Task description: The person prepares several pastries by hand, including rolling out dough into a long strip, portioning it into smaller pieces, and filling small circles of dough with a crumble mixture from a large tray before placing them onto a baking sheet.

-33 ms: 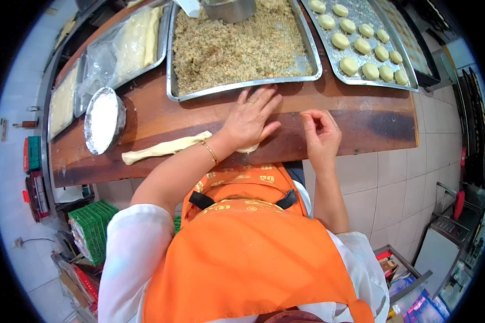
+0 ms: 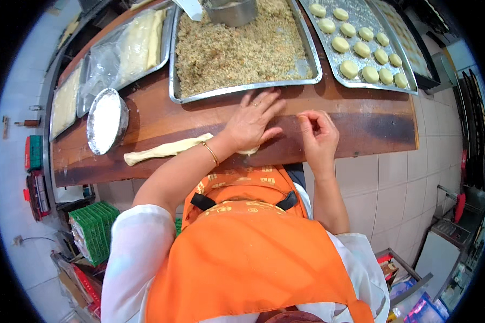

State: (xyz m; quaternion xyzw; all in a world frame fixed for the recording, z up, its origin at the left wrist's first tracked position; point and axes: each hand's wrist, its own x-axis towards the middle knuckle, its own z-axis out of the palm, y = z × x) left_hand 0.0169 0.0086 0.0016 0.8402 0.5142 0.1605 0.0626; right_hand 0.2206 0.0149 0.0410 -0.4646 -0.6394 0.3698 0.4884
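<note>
My left hand point(image 2: 250, 121) lies palm down, fingers spread, over the right end of a pale dough strip point(image 2: 161, 151), partly hiding it; a bit of dough shows under its heel. A gold bracelet circles that wrist. My right hand point(image 2: 318, 134) is to the right, just above the bare wood of the worktable point(image 2: 374, 124), fingers curled into a pinch; whether anything is between them is hidden. At the left of the strip stands an oval foil-like container of white powder point(image 2: 103, 118). Beyond my hands is a metal tray point(image 2: 248, 91) of crumbly, grainy tan mixture.
A tray point(image 2: 350, 81) of round pale dough pieces sits back right, a dark tray beside it. Two trays of pale dough point(image 2: 137, 43), one under plastic, lie back left. A metal cylinder point(image 2: 226, 13) sits in the mixture. Green crates point(image 2: 94, 231) stand below left.
</note>
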